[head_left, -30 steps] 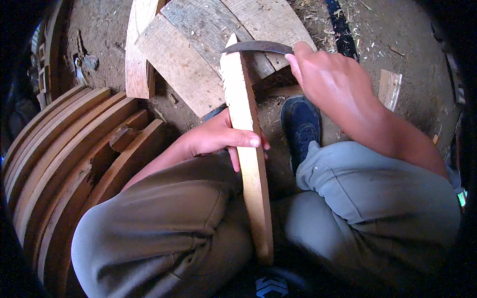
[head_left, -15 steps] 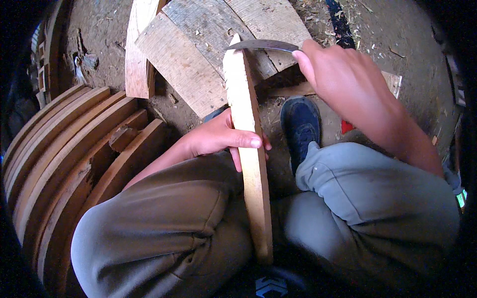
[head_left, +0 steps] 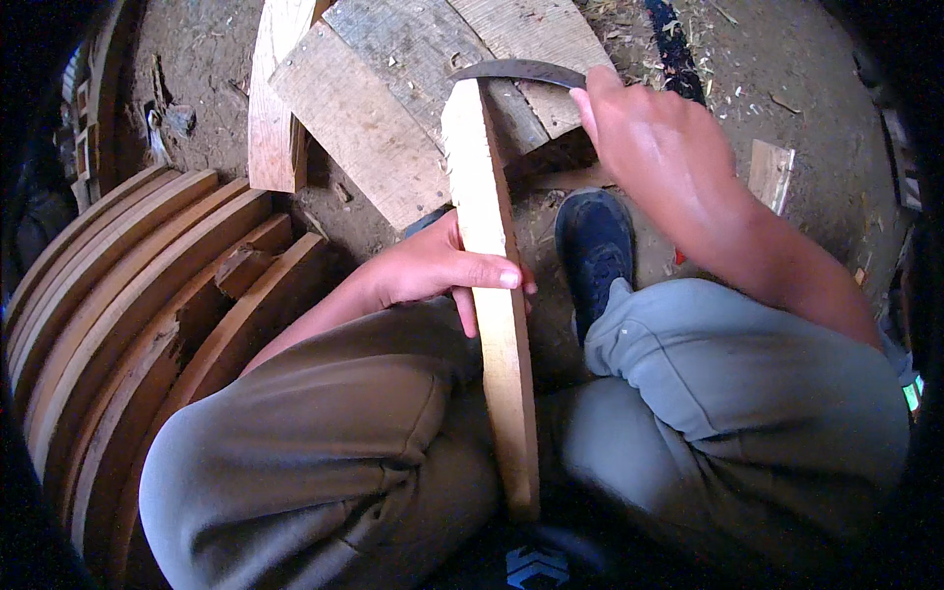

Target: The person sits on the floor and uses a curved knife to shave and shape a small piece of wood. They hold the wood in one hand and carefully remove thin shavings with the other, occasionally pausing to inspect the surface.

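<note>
A long pale wooden stick [head_left: 504,339] stretches from between my knees to the wooden board in front of me, its far end cut to a tapered, rough-hewn tip. My left hand [head_left: 442,270] is wrapped round its middle, thumb on top. In my right hand [head_left: 659,133] is a knife with a curved dark blade [head_left: 521,69]; my fingers hide its handle. The blade lies across just beyond the tip of the stick; whether it touches the wood I cannot tell.
The planked wooden board [head_left: 383,128] lies on the dirt floor ahead, with shavings around. Several curved timber pieces [head_left: 128,285] are stacked at my left. A wooden beam [head_left: 275,118] stands beside the board. My shoe [head_left: 595,256] and a wood offcut [head_left: 770,175] are at the right.
My right hand has moved slightly away from me with the knife, so the blade has gone from across the stick's tip to just past it. My left hand has barely moved.
</note>
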`<state>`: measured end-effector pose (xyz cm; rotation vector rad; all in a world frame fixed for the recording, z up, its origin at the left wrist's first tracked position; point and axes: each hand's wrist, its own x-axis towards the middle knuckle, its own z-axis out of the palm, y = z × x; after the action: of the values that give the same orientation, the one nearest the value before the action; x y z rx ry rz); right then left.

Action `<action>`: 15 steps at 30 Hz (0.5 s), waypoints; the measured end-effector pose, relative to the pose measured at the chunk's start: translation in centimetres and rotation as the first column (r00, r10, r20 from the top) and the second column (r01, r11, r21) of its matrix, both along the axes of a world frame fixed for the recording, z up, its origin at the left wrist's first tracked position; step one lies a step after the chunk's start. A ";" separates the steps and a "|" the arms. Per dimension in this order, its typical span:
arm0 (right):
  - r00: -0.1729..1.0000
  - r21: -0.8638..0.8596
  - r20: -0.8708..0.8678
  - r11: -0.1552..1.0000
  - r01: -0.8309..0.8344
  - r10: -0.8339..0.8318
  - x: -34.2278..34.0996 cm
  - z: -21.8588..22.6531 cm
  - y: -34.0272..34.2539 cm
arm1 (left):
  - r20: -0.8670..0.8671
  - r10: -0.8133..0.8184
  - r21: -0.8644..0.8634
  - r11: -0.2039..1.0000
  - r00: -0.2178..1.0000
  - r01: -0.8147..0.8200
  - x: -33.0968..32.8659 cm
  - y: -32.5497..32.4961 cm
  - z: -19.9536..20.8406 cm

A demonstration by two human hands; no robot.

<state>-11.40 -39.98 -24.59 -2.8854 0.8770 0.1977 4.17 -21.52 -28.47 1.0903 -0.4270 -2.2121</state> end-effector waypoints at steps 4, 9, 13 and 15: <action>0.997 0.047 0.020 0.996 -0.076 0.075 -0.1 1.1 -1.3 | -0.019 0.027 -0.013 1.000 0.999 -0.027 -0.1 0.4 -0.2; 0.997 0.128 -0.009 0.988 -0.081 0.082 0.0 2.2 -1.3 | -0.039 0.029 0.001 1.000 0.999 -0.029 -0.2 0.3 -0.2; 0.994 0.162 -0.008 0.981 -0.103 0.106 -0.1 2.8 -0.8 | -0.047 0.045 0.000 0.999 0.998 -0.045 -0.1 0.5 -0.2; 0.995 0.188 -0.015 0.978 -0.093 0.098 -0.2 2.9 -0.6 | -0.050 0.071 -0.008 0.997 0.996 -0.072 -0.3 0.7 -0.2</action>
<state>-11.63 -40.60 -21.65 -2.7564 0.6839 0.3069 3.87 -20.86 -28.66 1.0271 -0.3714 -2.1671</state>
